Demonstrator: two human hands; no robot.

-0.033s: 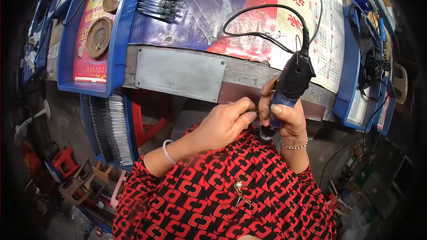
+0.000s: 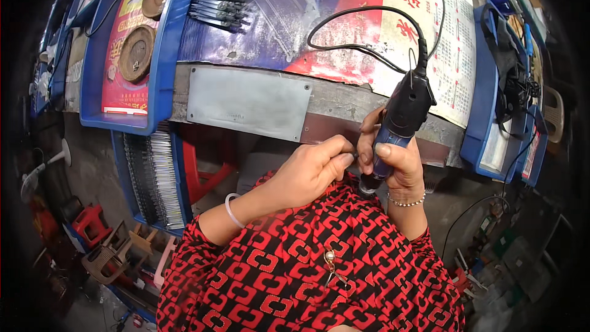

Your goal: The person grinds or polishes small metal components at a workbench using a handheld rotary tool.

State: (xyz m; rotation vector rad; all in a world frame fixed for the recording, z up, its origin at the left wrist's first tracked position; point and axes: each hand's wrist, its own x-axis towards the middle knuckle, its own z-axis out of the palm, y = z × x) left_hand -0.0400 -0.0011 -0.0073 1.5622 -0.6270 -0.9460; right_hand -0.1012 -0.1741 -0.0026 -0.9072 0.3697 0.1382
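In my right hand [image 2: 396, 163] is a corded electric screwdriver [image 2: 405, 107] with a black upper body and a dark blue grip. It tilts so that its cord end points up and away, while its dark nose [image 2: 370, 183] is low over my lap. My left hand [image 2: 313, 172] is closed in a pinch just left of the tool. Whatever its thumb and fingertips hold is too small and hidden to make out. The two hands are close together at the bench's front edge.
Rows of thin dark-tipped tools [image 2: 224, 0] lie on the paper-covered bench [image 2: 270, 31]. Blue trays flank it, the left one [image 2: 161, 95] with round brown discs [image 2: 136, 54]. Below is a blue bin [image 2: 132, 178] of thin rods. A black cable [image 2: 350, 11] loops across the bench.
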